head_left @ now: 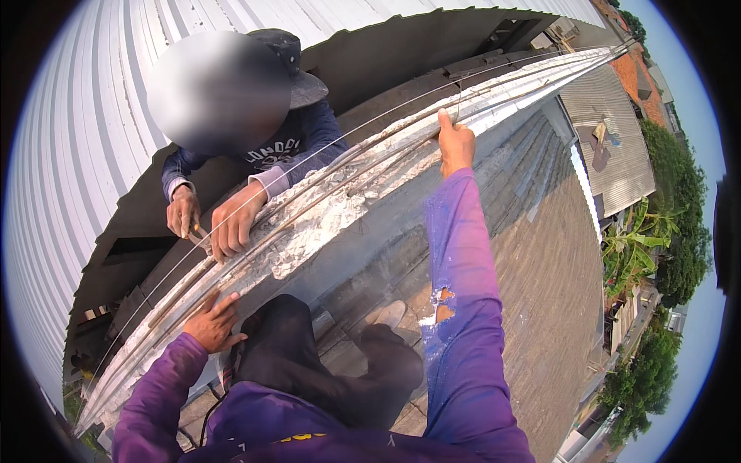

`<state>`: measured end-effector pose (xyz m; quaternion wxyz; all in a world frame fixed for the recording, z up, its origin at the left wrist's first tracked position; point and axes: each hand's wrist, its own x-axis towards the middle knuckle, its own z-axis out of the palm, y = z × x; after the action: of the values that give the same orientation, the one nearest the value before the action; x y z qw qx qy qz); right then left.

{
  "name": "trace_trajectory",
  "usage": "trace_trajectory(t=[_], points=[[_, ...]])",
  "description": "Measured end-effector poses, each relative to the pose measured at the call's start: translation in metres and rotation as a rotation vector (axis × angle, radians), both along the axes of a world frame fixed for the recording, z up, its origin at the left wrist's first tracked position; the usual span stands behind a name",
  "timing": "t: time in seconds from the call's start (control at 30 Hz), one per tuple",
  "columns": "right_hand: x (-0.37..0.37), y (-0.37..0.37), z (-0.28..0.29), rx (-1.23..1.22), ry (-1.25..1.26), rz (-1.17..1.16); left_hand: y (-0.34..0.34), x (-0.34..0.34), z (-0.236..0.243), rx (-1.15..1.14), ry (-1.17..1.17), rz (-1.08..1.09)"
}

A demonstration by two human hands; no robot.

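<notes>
Long thin steel bars [363, 171] run along the top of a broken white concrete wall [332, 208]. My right hand [455, 147] is closed on the nearest bar, thumb up, at the far stretch of the wall. A short thin wire [461, 96] stands up beside that thumb. At the near left, my left hand [210, 326] lies against the wall edge with its fingers apart, the index finger touching the bars. Across the wall, a co-worker's one hand [184, 212] holds pliers [202, 234] with orange handles; their other hand [238, 222] rests on the bars.
Below my right arm slopes a brown tiled roof [532, 262]. White corrugated metal sheeting [85, 154] rises behind the co-worker. A thin line [297, 166] stretches along the wall above the bars. Trees [671, 208] and neighbouring roofs [610, 131] stand to the right.
</notes>
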<state>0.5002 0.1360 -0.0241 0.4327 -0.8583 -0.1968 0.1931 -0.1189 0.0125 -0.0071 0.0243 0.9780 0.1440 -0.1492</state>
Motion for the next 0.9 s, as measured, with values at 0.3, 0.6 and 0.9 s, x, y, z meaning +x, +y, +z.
trace_trajectory(t=[0.3, 0.6, 0.9], points=[[0.014, -0.006, 0.0, 0.199, 0.406, 0.062, -0.006, -0.01, -0.012, 0.081, 0.13, -0.043], [0.012, -0.013, 0.023, 0.271, 0.534, 0.055, -0.005, -0.01, -0.022, 0.093, 0.165, -0.056], [0.028, -0.01, 0.015, 0.027, 0.452, 0.058, -0.018, -0.021, -0.033, -0.02, 0.203, 0.031]])
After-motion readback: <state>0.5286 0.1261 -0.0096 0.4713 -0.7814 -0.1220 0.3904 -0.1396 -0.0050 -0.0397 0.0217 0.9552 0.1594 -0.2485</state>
